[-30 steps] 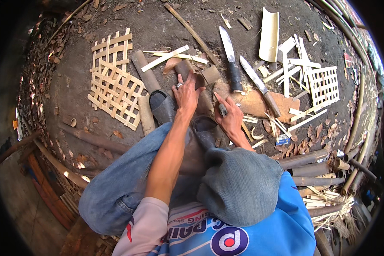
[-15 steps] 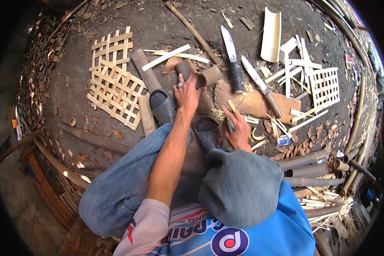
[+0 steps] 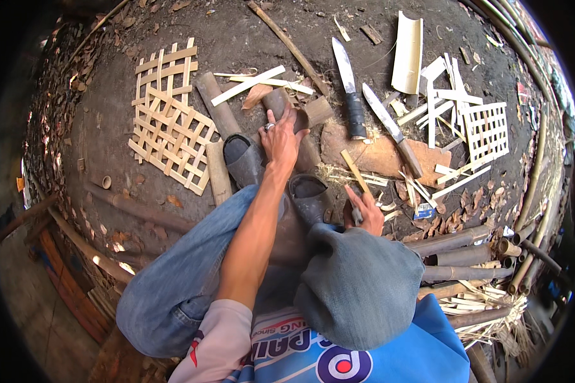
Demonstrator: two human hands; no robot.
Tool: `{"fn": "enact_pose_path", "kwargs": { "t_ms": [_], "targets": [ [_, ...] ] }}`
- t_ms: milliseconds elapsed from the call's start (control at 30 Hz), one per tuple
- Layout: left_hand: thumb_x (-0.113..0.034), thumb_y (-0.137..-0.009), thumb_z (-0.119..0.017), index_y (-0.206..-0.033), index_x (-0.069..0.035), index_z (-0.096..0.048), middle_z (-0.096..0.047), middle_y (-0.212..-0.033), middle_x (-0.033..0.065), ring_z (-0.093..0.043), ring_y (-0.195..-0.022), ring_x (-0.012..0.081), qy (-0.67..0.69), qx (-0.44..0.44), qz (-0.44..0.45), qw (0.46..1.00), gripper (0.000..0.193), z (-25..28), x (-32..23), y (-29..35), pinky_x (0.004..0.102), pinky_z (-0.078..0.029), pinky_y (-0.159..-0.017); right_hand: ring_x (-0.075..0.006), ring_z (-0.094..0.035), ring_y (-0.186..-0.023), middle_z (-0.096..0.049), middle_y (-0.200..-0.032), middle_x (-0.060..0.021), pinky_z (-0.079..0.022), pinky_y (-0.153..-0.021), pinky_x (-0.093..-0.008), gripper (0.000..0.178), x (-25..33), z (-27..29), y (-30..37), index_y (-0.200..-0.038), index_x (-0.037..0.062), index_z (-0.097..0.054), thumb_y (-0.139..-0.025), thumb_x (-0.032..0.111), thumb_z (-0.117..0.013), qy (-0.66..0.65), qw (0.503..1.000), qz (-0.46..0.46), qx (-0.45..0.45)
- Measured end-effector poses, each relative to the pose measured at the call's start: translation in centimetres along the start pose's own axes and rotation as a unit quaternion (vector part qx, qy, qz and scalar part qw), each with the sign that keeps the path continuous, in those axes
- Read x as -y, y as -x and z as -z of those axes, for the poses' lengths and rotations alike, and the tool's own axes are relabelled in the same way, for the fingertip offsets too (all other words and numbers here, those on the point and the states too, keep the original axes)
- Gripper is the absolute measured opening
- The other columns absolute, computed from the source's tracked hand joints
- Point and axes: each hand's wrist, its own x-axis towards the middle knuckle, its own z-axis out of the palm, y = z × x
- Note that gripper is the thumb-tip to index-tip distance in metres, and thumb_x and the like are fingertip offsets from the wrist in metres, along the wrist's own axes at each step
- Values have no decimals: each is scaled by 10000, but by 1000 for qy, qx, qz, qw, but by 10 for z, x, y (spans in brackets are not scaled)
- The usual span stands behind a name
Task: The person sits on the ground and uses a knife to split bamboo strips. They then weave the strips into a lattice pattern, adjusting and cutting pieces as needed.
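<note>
My left hand [image 3: 280, 137] reaches forward between my shoes, its fingers and thumb spread round a dark bamboo piece [image 3: 276, 99] on the ground. Part of that piece is hidden beneath the palm. By my right knee, my right hand [image 3: 367, 214] is closed round something grey, mostly hidden by the fingers. Just beyond those fingers a thin bamboo strip [image 3: 355, 171] slants away. A dark shoe [image 3: 243, 159] stands left of my left wrist, the other shoe [image 3: 310, 195] between my hands.
Two large knives, one black-handled [image 3: 355, 118] and one wooden-handled [image 3: 407, 156], lie by a flat brown board [image 3: 364, 153]. Woven bamboo lattices lie left [image 3: 172, 140] and right [image 3: 487, 131]. A split bamboo half [image 3: 407, 54] lies far right; bamboo poles [image 3: 466, 255] are stacked near right.
My right hand has drawn back toward me and slightly right, uncovering more of the thin strip. The left hand stays at the bamboo piece.
</note>
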Motion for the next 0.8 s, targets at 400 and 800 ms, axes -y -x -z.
{"fn": "enact_pose_path", "kwargs": {
  "t_ms": [400, 800],
  "targets": [
    [-465, -836, -735, -1458, -184, -532, -447, -1568, -32, -377, -1444, 415, 0, -18, 4, 1000, 711, 2, 0, 2, 656, -322, -1106, -270, -655, -768, -569, -889, -75, -539, -682, -411, 636, -15, -11, 6, -1366, 280, -636, -751, 170, -750, 16, 999, 30, -24],
    [-406, -824, -765, -1455, -229, -526, -440, -1569, -74, -394, -1440, 375, 9, -40, 5, 999, 698, -10, 4, 2, 672, -301, -1116, -298, -661, -782, -599, -921, -90, -544, -714, -419, 624, 1, 2, -6, -1372, 262, -626, -768, 154, -738, 37, 998, 47, -20]
  ]
}}
